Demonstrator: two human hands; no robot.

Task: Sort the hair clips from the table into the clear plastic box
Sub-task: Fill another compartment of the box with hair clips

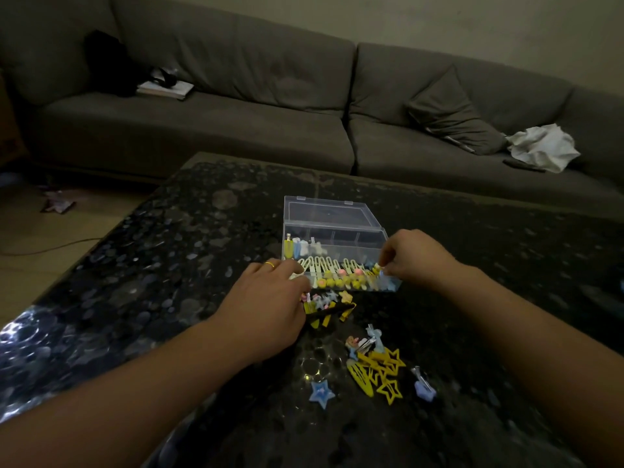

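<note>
Placing is in hand: the right hand (413, 260) pinches a small blue clip (385, 278) at the right end of the clear plastic box (337, 251) on the table (169, 265). The left hand (270, 298) rests at the box's left corner — whether its grip holds anything I cannot tell. Next, probably, releasing and fetching from the loose clips (378, 363) — a precise pinch.

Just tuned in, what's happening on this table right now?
A person is sorting hair clips into a clear plastic box whose lid stands open. The right hand pinches a small clip at the box's near right corner; the left hand rests at its near left corner. Yellow star clips and a blue star clip lie loose on the table.
</note>
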